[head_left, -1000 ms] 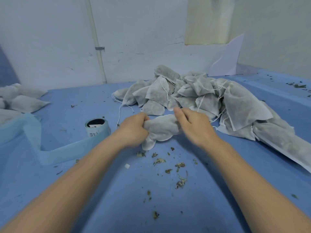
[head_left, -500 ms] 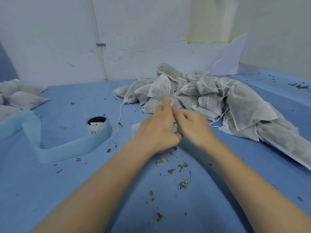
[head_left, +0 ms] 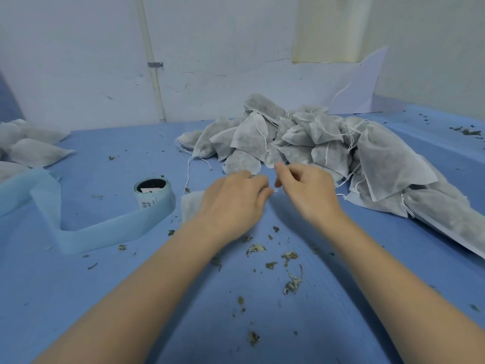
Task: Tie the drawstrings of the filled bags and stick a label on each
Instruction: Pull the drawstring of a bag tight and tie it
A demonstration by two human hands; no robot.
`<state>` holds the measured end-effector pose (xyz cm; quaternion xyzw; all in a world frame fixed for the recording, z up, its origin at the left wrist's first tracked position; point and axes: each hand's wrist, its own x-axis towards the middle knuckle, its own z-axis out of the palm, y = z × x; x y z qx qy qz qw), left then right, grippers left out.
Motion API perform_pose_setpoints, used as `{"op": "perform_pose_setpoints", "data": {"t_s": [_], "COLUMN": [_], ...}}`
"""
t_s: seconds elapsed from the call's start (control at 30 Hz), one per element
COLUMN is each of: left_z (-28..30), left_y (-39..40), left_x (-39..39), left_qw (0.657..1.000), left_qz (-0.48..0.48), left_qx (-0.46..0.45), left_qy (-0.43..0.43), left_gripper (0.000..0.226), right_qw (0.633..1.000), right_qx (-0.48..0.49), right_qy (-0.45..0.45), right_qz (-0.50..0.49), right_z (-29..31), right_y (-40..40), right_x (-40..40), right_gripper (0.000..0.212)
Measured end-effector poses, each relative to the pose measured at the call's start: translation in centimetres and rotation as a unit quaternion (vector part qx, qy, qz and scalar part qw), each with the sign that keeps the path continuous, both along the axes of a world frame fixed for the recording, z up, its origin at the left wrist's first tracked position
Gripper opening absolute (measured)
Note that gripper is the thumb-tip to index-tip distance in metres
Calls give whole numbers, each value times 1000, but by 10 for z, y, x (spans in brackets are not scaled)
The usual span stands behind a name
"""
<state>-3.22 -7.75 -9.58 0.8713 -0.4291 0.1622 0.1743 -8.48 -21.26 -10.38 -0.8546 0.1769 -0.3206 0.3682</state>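
A small filled white fabric bag (head_left: 190, 206) lies on the blue table, mostly hidden under my left hand (head_left: 233, 203). My left hand lies over its right end with fingers curled, pinching the bag's thin white drawstring (head_left: 275, 189). My right hand (head_left: 304, 191) is just to the right, thumb and fingers pinching the same string. A large pile of filled drawstring bags (head_left: 309, 143) lies right behind both hands. A roll of pale blue labels (head_left: 152, 195) stands to the left, its tape (head_left: 105, 229) trailing off leftward.
More filled bags (head_left: 29, 151) lie at the far left edge. Dried herb crumbs (head_left: 288, 258) are scattered on the table (head_left: 78, 298) in front of my hands. A white wall with a pipe (head_left: 153, 74) closes the back. A white sheet (head_left: 359, 85) leans at the back right.
My left hand moved from the bag's left end across to its right end. Both hands went from gripping the bag's body to pinching its string, then drew slightly apart.
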Motion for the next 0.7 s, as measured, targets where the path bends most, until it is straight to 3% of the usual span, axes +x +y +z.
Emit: {"op": "perform_pose_setpoints", "data": {"t_s": [0.1, 0.23, 0.33, 0.43, 0.47, 0.53, 0.7], "left_z": [0, 1, 3, 3, 3, 1, -3], "left_y": [1, 1, 2, 3, 4, 6, 7], "left_x": [1, -2, -3, -1, 0, 0, -3], "left_qw": [1000, 992, 975, 950, 943, 928, 914], "left_qz": [1, -7, 9, 29, 29, 20, 16], "left_qx": [-16, -82, -156, -224, -243, -283, -329], "left_qy": [9, 101, 156, 215, 227, 242, 236], "left_gripper": [15, 8, 8, 7, 8, 6, 5], "right_qw": [990, 933, 842, 740, 716, 690, 699], "right_qx": [137, 334, 516, 648, 669, 689, 667], "right_qy": [31, 115, 101, 23, -8, -58, -106], "right_qz": [13, 69, 122, 180, 197, 214, 237], "right_z": [5, 11, 13, 15, 15, 14, 10], "right_y": [2, 5, 5, 9, 11, 16, 27], "right_x": [-1, -3, -1, -2, -3, -5, -5], "right_gripper": [42, 40, 36, 12, 7, 19, 34]}}
